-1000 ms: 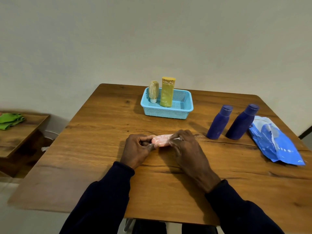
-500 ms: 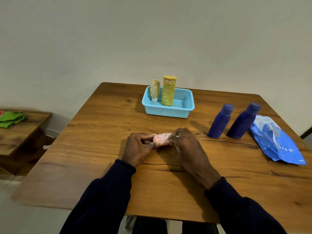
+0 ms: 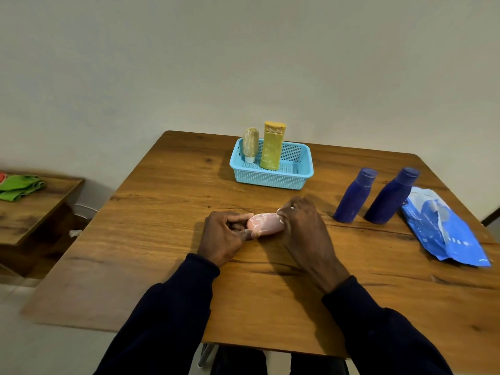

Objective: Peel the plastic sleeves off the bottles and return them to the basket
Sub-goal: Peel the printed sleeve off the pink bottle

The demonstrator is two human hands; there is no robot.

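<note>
Your right hand [image 3: 304, 228] now shifted further over pink bottle [image 3: 265, 225], left hand [image 3: 226, 234] pinching its other end, bottle between both hands, mid-table [image 3: 162, 239].

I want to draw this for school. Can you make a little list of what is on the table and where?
hands: left hand and right hand both hold the pink bottle low over the table
basket: far middle, holds tan tube and yellow bottle, both upright
blue bottles: two, standing on the right
blue bag: lying far right
</note>
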